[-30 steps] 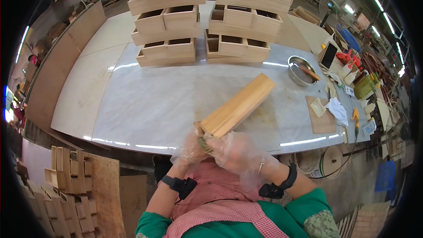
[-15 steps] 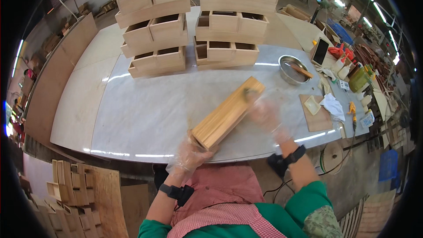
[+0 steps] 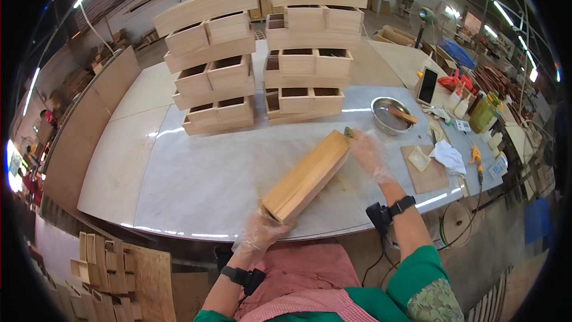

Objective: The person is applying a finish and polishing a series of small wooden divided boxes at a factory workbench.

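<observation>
A long wooden box (image 3: 307, 176) lies slantwise above the table's near part, its upper face a warm yellow-brown. My left hand (image 3: 262, 231), in a thin clear plastic glove, is closed around the box's near end. At the far end is my right hand (image 3: 369, 155), also gloved. Its fingers pinch a small dark green pad (image 3: 348, 133) against or just beside the box's far edge; whether it touches cannot be made out.
Two stacks of pale wooden drawer boxes (image 3: 217, 77) (image 3: 310, 59) stand at the back. On the right are a metal bowl (image 3: 387, 120) with a brown-handled brush, a white dish (image 3: 419, 159) on a board, a white cloth (image 3: 448, 158), a yellow power tool (image 3: 476, 155) and several bottles.
My right hand has slid the pad to the far end of the box, and its motion blur is gone. The left hand keeps its hold. The whole view has shifted, showing more of the stacks.
</observation>
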Demonstrator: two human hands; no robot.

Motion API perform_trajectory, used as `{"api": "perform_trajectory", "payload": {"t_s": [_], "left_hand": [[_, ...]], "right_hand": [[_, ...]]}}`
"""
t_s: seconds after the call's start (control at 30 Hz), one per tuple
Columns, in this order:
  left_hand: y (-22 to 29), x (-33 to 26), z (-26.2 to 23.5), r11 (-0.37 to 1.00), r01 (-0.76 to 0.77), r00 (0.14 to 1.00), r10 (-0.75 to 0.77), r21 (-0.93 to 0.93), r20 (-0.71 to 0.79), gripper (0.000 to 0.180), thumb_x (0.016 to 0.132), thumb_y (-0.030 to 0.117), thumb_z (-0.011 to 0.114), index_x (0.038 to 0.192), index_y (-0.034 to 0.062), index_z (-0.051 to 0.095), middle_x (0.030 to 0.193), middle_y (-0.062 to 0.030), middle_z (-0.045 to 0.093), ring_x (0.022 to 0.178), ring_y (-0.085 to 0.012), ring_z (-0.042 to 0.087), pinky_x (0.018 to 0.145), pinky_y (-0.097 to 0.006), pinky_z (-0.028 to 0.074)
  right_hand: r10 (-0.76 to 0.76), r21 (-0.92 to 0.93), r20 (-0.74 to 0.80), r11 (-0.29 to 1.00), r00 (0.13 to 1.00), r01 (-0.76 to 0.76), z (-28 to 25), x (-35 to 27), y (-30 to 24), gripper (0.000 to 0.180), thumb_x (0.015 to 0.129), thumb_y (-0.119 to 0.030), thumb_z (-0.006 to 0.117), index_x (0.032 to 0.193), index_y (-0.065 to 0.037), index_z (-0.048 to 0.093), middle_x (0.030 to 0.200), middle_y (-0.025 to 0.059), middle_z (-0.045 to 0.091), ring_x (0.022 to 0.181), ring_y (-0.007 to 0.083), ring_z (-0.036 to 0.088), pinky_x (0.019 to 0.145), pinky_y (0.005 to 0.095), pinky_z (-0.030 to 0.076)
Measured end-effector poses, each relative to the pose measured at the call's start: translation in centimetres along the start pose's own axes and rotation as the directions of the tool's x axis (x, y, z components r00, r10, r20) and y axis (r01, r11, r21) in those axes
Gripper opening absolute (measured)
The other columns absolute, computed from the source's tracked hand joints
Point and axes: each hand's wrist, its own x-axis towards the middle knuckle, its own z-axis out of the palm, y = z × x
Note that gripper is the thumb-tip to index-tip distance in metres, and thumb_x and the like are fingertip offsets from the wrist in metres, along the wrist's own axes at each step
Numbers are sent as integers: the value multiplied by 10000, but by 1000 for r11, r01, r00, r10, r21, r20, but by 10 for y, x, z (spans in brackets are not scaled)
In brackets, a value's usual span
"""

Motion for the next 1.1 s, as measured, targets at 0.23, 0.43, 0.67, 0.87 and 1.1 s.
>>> {"api": "perform_trajectory", "payload": {"t_s": [0.23, 0.43, 0.67, 0.87, 1.1], "left_hand": [[98, -9, -32, 809, -86, 996, 87, 582, 25, 846, 734, 427, 898, 1354, -22, 540, 1153, -263, 702, 1081, -384, 707, 900, -447, 566], [209, -22, -31, 556, -181, 973, 221, 811, 66, 707, 736, 472, 861, 1206, -3, 631, 924, -244, 723, 867, -424, 723, 743, -481, 581], [252, -20, -24, 439, -359, 916, 335, 824, 220, 639, 722, 481, 871, 1100, 5, 671, 884, -222, 726, 820, -401, 719, 724, -460, 577], [231, -3, -62, 501, -398, 896, 393, 768, 208, 863, 701, 465, 935, 1327, -29, 605, 1194, -226, 712, 1126, -343, 692, 976, -433, 534], [137, 43, -34, 933, -360, 923, 353, 19, 154, 902, 788, 210, 916, 1531, 43, 431, 1483, -98, 555, 1358, -212, 517, 1165, -415, 389]], "right_hand": [[-235, 534, -63, 813, 970, 232, -50, -55, -72, 334, 1030, -121, 640, 1346, -15, 663, 1194, 80, 749, 1127, 143, 666, 939, 328, 537], [-613, 313, -217, 693, 760, 649, -138, -122, -157, 374, 941, -79, 711, 1311, -27, 688, 1167, 149, 760, 1061, 284, 720, 922, 376, 554], [-641, 424, 25, 702, 767, 572, -149, -116, -184, 358, 947, -65, 668, 1301, -16, 682, 1129, 192, 751, 1015, 369, 714, 883, 407, 558], [-578, 261, -77, 774, 812, 576, -126, -86, -165, 341, 978, -162, 646, 1286, -26, 697, 1090, 233, 735, 930, 407, 701, 831, 416, 565], [-562, 229, -129, 785, 817, 576, -139, -56, -164, 289, 955, -220, 659, 1166, -42, 743, 1014, 216, 740, 896, 403, 704, 787, 456, 571]]}}
